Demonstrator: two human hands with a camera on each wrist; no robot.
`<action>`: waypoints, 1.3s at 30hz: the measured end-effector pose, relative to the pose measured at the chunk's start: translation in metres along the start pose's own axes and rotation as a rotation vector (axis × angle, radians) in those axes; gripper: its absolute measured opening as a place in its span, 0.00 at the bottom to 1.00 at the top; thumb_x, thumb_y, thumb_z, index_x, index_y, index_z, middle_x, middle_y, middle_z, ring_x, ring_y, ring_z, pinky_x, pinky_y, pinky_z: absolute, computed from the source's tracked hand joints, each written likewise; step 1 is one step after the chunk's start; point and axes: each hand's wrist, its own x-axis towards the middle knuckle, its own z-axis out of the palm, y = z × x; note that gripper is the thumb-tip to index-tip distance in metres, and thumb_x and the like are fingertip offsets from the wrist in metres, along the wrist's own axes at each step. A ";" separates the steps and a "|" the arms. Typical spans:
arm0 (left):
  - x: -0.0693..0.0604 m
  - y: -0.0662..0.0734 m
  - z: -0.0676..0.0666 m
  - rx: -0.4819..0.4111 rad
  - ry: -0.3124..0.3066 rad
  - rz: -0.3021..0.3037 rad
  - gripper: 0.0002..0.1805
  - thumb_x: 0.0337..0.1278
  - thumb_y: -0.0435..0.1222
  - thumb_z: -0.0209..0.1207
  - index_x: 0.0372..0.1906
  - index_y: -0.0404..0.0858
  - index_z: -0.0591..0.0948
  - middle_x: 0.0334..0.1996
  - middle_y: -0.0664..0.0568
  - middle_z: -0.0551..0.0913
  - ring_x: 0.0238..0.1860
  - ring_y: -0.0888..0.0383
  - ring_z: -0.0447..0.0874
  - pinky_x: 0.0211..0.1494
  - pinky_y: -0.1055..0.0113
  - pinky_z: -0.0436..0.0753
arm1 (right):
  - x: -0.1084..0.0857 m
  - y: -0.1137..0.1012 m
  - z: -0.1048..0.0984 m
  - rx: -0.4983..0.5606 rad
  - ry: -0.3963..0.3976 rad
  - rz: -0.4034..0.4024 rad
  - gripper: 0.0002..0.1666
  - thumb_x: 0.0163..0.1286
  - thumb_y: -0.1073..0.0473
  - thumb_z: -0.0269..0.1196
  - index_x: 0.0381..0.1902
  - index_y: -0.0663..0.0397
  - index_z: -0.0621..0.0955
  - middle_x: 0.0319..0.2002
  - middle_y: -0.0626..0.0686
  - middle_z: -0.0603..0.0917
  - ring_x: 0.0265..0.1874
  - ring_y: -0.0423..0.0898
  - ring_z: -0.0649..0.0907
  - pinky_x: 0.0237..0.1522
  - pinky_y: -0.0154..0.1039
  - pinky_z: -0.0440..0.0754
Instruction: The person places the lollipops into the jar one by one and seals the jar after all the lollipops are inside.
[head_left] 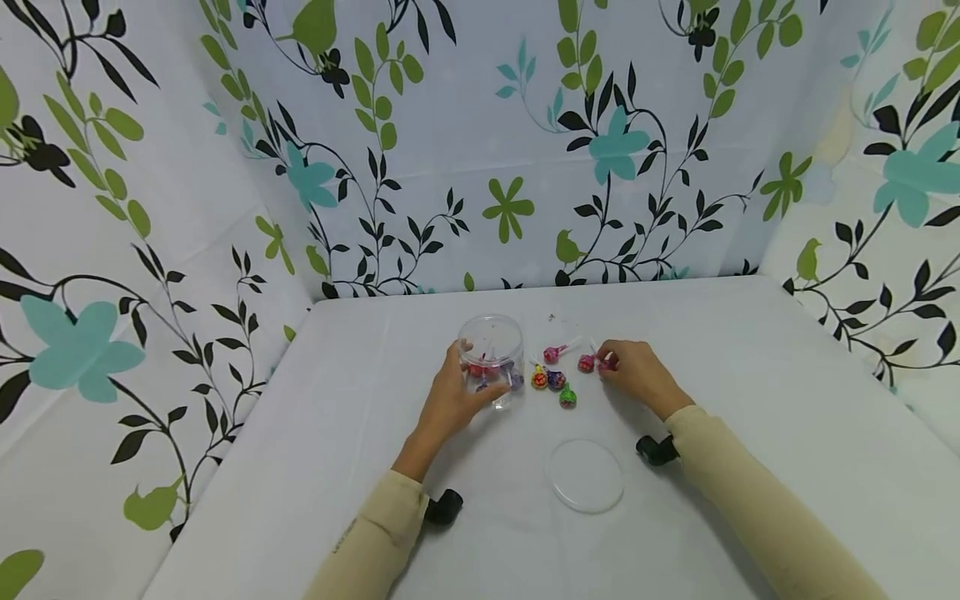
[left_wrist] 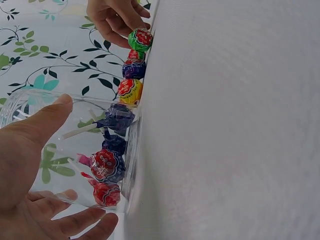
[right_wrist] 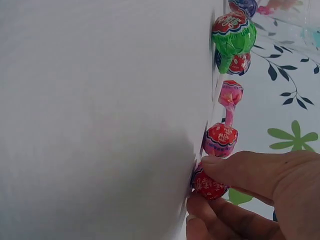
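Note:
My left hand [head_left: 444,406] grips a clear plastic jar [head_left: 491,327] that stands upright on the white table, its thumb and fingers around the wall. Inside the jar, several wrapped lollipops, among them a red one [left_wrist: 106,194] and a dark blue one [left_wrist: 120,117], lie at the bottom. To the right, my right hand [head_left: 641,375] pinches a red-wrapped lollipop [right_wrist: 210,184] between thumb and fingers, at the table surface. Between the hands lie more lollipops: a green one [head_left: 567,395], a yellow one [head_left: 539,379], a purple one [head_left: 557,381] and pinkish ones [head_left: 552,355].
A clear round lid [head_left: 587,509] lies flat on the table [head_left: 375,375], nearer to me than the lollipops. Patterned cloth [head_left: 480,150] with leaves and flowers hangs behind the table and on both sides. Dark wrist cameras [head_left: 444,507] stick out from both sleeves.

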 end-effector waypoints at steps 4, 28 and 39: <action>-0.001 -0.003 0.004 0.006 -0.021 -0.020 0.60 0.55 0.54 0.76 0.81 0.36 0.53 0.77 0.43 0.65 0.72 0.41 0.69 0.73 0.45 0.68 | -0.007 0.004 -0.001 0.027 -0.007 0.018 0.10 0.69 0.68 0.69 0.46 0.65 0.83 0.37 0.60 0.84 0.37 0.56 0.82 0.42 0.51 0.85; -0.002 -0.003 0.000 0.011 -0.005 -0.028 0.59 0.55 0.53 0.76 0.81 0.36 0.53 0.77 0.43 0.65 0.73 0.42 0.68 0.74 0.46 0.67 | -0.010 0.003 -0.018 0.108 0.048 0.006 0.12 0.69 0.69 0.70 0.47 0.68 0.81 0.39 0.60 0.85 0.38 0.56 0.83 0.38 0.48 0.87; 0.001 -0.003 -0.001 0.020 0.002 -0.023 0.58 0.55 0.52 0.76 0.80 0.36 0.55 0.76 0.42 0.66 0.75 0.42 0.65 0.74 0.45 0.66 | -0.009 -0.007 -0.030 0.113 0.090 -0.016 0.13 0.69 0.68 0.71 0.47 0.67 0.80 0.40 0.61 0.86 0.40 0.57 0.84 0.43 0.52 0.88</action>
